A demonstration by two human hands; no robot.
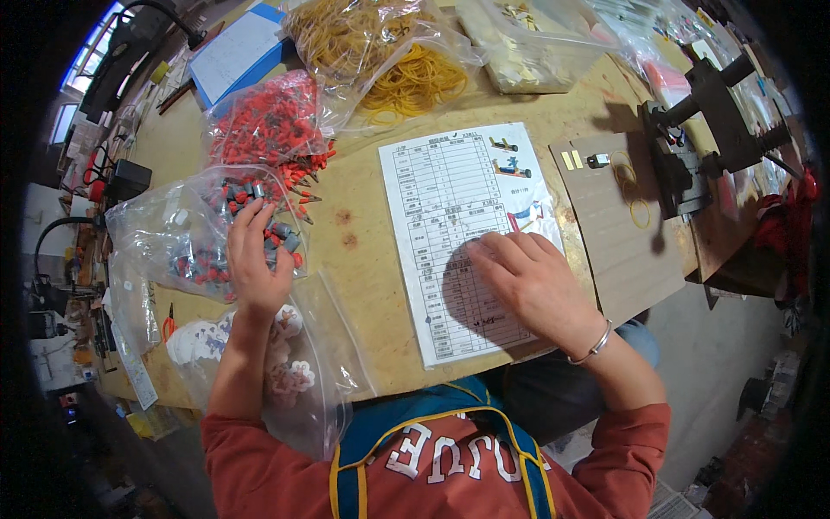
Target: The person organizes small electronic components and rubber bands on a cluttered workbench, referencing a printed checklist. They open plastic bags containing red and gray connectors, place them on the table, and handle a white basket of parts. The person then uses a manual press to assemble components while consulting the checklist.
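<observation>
My left hand is over an open clear plastic bag of small grey cylindrical parts with red ends. Its thumb stands away from the fingers, and the fingertips reach in among the parts. My right hand hovers at the printed parts list, casting a shadow on it. Those fingers are curled, and whatever may be between the tips is hidden. To the right, a thin brown board carries two brass-coloured strips, a small black-and-white component and several rubber bands.
Behind the left hand lie a bag of red-sleeved clips and a bag of rubber bands. A clear plastic bin stands at the back. A dark metal hand press rises at the right. Orange-handled scissors lie at the left.
</observation>
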